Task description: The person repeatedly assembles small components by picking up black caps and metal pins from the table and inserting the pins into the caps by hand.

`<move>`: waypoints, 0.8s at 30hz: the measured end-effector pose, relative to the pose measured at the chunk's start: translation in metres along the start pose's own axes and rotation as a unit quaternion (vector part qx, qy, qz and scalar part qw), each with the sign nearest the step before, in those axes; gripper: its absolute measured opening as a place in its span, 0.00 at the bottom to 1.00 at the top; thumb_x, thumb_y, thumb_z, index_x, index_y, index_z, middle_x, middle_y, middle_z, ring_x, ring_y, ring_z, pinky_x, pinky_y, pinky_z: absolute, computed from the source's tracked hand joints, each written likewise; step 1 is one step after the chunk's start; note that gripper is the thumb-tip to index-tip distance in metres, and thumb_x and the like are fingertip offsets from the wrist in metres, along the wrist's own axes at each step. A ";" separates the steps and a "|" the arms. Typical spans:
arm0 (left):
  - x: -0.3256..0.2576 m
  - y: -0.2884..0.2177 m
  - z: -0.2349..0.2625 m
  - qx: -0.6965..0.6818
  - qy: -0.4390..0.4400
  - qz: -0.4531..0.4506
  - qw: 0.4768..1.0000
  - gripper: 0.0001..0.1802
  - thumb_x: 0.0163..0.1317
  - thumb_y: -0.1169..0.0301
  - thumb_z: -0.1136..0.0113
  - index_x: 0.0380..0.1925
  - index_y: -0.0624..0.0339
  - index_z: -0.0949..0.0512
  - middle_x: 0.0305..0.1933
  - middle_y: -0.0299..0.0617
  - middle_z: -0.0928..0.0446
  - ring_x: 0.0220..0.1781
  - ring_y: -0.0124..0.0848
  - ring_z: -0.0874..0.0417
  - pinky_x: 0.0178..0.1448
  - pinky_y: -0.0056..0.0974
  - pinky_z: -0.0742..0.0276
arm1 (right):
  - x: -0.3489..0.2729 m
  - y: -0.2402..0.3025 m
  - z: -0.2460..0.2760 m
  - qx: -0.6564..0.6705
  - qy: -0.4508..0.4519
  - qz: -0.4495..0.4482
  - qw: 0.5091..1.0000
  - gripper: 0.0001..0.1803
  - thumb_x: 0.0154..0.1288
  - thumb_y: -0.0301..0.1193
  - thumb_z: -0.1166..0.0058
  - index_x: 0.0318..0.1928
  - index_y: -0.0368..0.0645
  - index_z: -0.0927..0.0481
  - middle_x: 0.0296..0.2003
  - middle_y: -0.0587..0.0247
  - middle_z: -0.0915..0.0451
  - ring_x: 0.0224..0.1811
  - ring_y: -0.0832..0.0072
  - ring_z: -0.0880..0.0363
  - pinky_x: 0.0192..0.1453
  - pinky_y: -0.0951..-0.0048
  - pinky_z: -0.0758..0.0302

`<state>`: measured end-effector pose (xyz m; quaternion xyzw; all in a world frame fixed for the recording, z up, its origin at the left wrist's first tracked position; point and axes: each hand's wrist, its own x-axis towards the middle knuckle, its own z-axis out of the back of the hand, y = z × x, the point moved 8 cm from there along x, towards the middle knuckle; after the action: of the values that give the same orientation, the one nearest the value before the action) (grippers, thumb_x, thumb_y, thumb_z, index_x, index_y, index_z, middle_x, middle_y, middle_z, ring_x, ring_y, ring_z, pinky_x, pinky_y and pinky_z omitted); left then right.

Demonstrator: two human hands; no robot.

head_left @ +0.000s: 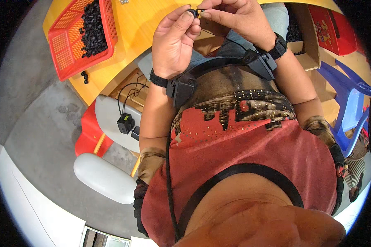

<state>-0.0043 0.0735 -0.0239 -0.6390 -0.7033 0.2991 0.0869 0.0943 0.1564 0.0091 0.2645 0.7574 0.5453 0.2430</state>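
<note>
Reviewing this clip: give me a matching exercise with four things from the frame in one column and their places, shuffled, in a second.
Things:
1. red basket
2. small black part
3. blue chair
4. cardboard box

Places:
A. pinched between fingers of left hand and right hand
B. far right, beside the person
C. on yellow table, upper left
D. upper right, past the right wrist

Pairs: 1-C, 2-A, 3-B, 4-D

We see a brown cardboard box [308, 37] at the right end of the yellow worktop [136, 24]. It is open and has small black bits inside. Just beside it, on the far right, sits a flat red box [332, 26] with a little colourful picture on its lid. We see no screens or signs.
</note>
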 end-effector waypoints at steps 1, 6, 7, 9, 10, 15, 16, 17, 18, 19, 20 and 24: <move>0.000 -0.001 0.001 0.002 -0.001 -0.005 1.000 0.13 0.62 0.76 0.43 0.47 0.66 0.25 0.39 0.42 0.22 0.39 0.28 0.22 0.46 0.31 0.24 | 0.000 0.000 -0.001 0.015 0.002 0.000 1.000 0.06 0.61 0.19 0.44 0.40 0.34 0.21 0.33 0.66 0.19 0.34 0.83 0.22 0.40 0.82 0.23; -0.002 -0.005 0.001 0.011 -0.009 -0.016 1.000 0.13 0.61 0.77 0.43 0.47 0.66 0.24 0.37 0.42 0.21 0.39 0.30 0.21 0.45 0.31 0.23 | 0.000 -0.003 -0.003 0.047 -0.002 0.000 0.999 0.06 0.61 0.19 0.44 0.39 0.33 0.21 0.33 0.65 0.19 0.33 0.83 0.22 0.39 0.82 0.23; -0.002 -0.005 0.003 0.020 -0.017 -0.017 1.000 0.14 0.61 0.77 0.42 0.47 0.66 0.24 0.37 0.42 0.21 0.38 0.30 0.21 0.45 0.31 0.23 | -0.001 0.000 -0.005 0.024 0.002 0.010 1.000 0.06 0.61 0.19 0.45 0.39 0.33 0.21 0.33 0.65 0.19 0.33 0.83 0.22 0.39 0.83 0.23; -0.003 -0.005 0.004 0.030 -0.026 -0.019 0.999 0.14 0.60 0.78 0.42 0.47 0.67 0.24 0.37 0.42 0.21 0.38 0.30 0.21 0.44 0.31 0.22 | -0.002 0.004 -0.008 0.002 0.007 0.020 1.000 0.05 0.61 0.19 0.45 0.39 0.33 0.22 0.33 0.66 0.19 0.33 0.84 0.22 0.40 0.83 0.23; -0.003 -0.006 0.003 0.040 -0.029 -0.024 0.998 0.14 0.60 0.78 0.42 0.47 0.67 0.25 0.37 0.42 0.21 0.38 0.30 0.21 0.44 0.31 0.22 | -0.002 0.006 -0.008 -0.003 0.005 0.025 1.000 0.05 0.61 0.19 0.44 0.38 0.34 0.21 0.32 0.66 0.19 0.33 0.83 0.22 0.38 0.83 0.24; -0.004 -0.010 0.005 0.071 -0.040 -0.034 0.996 0.15 0.61 0.78 0.42 0.48 0.69 0.25 0.38 0.43 0.21 0.38 0.30 0.20 0.44 0.31 0.21 | 0.002 0.035 -0.013 -0.214 0.020 0.146 0.966 0.04 0.58 0.22 0.41 0.35 0.37 0.21 0.28 0.64 0.21 0.30 0.78 0.21 0.33 0.79 0.26; -0.005 -0.011 0.005 0.089 -0.042 -0.044 0.994 0.15 0.61 0.78 0.43 0.48 0.69 0.25 0.38 0.43 0.21 0.38 0.31 0.20 0.44 0.31 0.21 | 0.001 0.044 -0.016 -0.273 0.017 0.184 0.944 0.05 0.56 0.23 0.39 0.34 0.37 0.21 0.28 0.62 0.21 0.29 0.76 0.21 0.32 0.77 0.26; -0.005 -0.013 0.004 0.107 -0.044 -0.053 0.992 0.15 0.61 0.78 0.43 0.49 0.69 0.26 0.38 0.43 0.21 0.38 0.31 0.19 0.44 0.32 0.21 | -0.001 0.051 -0.020 -0.331 0.014 0.220 0.917 0.06 0.55 0.24 0.38 0.33 0.38 0.21 0.27 0.60 0.21 0.28 0.73 0.21 0.31 0.76 0.27; -0.005 -0.013 0.003 0.108 -0.044 -0.053 0.992 0.15 0.61 0.78 0.43 0.49 0.69 0.26 0.38 0.43 0.21 0.38 0.31 0.19 0.44 0.32 0.21 | -0.001 0.052 -0.020 -0.330 0.013 0.221 0.918 0.06 0.55 0.24 0.38 0.33 0.38 0.21 0.27 0.60 0.21 0.28 0.73 0.21 0.31 0.76 0.27; -0.005 -0.014 0.003 0.115 -0.054 -0.062 0.990 0.16 0.60 0.78 0.42 0.49 0.70 0.26 0.37 0.45 0.20 0.36 0.31 0.19 0.42 0.32 0.20 | 0.000 0.052 -0.020 -0.336 0.019 0.214 0.917 0.07 0.54 0.25 0.38 0.33 0.38 0.21 0.28 0.59 0.21 0.28 0.71 0.21 0.31 0.75 0.27; -0.005 -0.016 0.003 0.122 -0.064 -0.070 0.988 0.17 0.60 0.77 0.41 0.49 0.72 0.26 0.36 0.46 0.20 0.35 0.31 0.18 0.41 0.32 0.20 | 0.001 0.051 -0.021 -0.341 0.024 0.208 0.916 0.07 0.53 0.25 0.37 0.33 0.38 0.21 0.28 0.58 0.21 0.29 0.69 0.20 0.31 0.75 0.26; -0.005 -0.016 0.004 0.112 -0.057 -0.069 0.990 0.17 0.60 0.77 0.41 0.49 0.71 0.26 0.36 0.46 0.20 0.35 0.31 0.18 0.41 0.32 0.20 | 0.002 0.045 -0.019 -0.312 0.028 0.186 0.931 0.06 0.56 0.24 0.39 0.35 0.37 0.21 0.29 0.61 0.20 0.29 0.74 0.20 0.32 0.77 0.26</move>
<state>-0.0190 0.0677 -0.0170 -0.5570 -0.7116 0.4054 0.1378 0.0869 0.1564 0.0570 0.2961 0.4925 0.7970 0.1860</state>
